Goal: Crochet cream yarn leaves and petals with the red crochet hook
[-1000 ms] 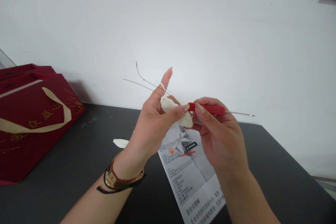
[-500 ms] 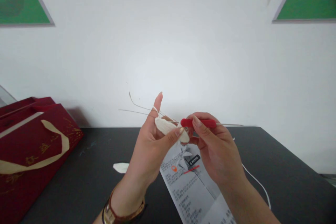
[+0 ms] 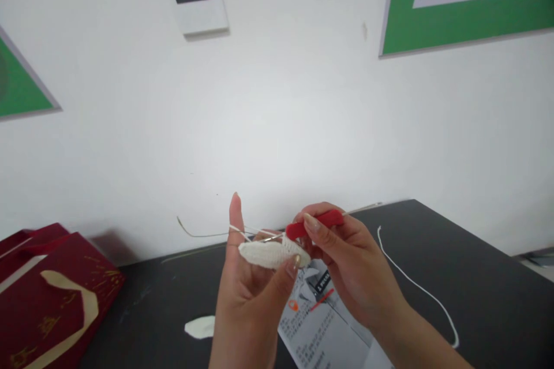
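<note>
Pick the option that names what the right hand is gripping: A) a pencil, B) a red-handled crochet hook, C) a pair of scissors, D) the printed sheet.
B: the right hand pinches a red-handled crochet hook, its metal tip meeting the white crocheted piece that the left hand holds, while the printed sheet lies on the table below.

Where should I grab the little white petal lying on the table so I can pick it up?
Pinch the white petal across its narrow width, near the middle, coming straight down from above. It lies flat on the dark table, apart from the printed sheet and the red bag, so nothing blocks its edges.
</note>
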A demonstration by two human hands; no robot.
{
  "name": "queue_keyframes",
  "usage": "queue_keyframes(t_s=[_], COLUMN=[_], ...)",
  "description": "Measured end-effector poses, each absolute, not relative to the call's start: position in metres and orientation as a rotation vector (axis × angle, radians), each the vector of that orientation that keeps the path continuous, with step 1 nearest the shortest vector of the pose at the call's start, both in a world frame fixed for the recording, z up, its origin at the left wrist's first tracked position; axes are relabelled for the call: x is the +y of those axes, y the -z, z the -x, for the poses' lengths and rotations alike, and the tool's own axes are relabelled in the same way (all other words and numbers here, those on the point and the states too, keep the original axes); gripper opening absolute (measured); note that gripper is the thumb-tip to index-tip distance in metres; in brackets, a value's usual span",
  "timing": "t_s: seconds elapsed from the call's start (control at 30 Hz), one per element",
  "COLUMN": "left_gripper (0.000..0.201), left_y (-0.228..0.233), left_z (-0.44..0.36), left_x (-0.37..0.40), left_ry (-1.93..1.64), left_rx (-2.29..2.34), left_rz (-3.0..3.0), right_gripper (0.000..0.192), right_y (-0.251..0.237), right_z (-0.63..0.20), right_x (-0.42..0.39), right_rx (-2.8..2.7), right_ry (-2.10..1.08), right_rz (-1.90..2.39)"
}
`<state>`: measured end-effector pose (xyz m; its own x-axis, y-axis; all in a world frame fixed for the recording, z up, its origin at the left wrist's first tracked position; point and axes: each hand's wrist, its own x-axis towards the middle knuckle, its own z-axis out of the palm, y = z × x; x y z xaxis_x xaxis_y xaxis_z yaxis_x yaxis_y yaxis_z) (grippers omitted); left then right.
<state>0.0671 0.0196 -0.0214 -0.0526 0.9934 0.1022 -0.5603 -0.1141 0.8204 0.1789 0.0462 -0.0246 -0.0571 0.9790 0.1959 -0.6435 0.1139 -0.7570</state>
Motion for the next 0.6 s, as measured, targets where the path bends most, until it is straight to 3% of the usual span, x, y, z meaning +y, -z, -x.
queue_keyframes(t_s=[0.17,0.37,0.6], left_gripper=[0.1,0.089,0.091], left_y=[0.0234,0.0232,0.0222], left_z=[-0.0755,-0.0778,-0.0752], left_x=[0.0148,0.0108,0.0105], left_ry=[-1.598,-1.567,-1.562], left_rx=[0.72,0.685,0.738], left_rz=[-0.734,-0.75,-0.748], right_gripper=[0.016,0.017,0.016], right_y=[0.0222,0.0223,0.0204], right_z=[-0.1778,-0.1779,-0.1797], right_x=[0.0469,0.0468,0.0453], right_rx=[-0.87,-0.89,-0.891], right_ry=[-1.387,-1.377,-1.396], right_rz=[0.543,0.55,0.547])
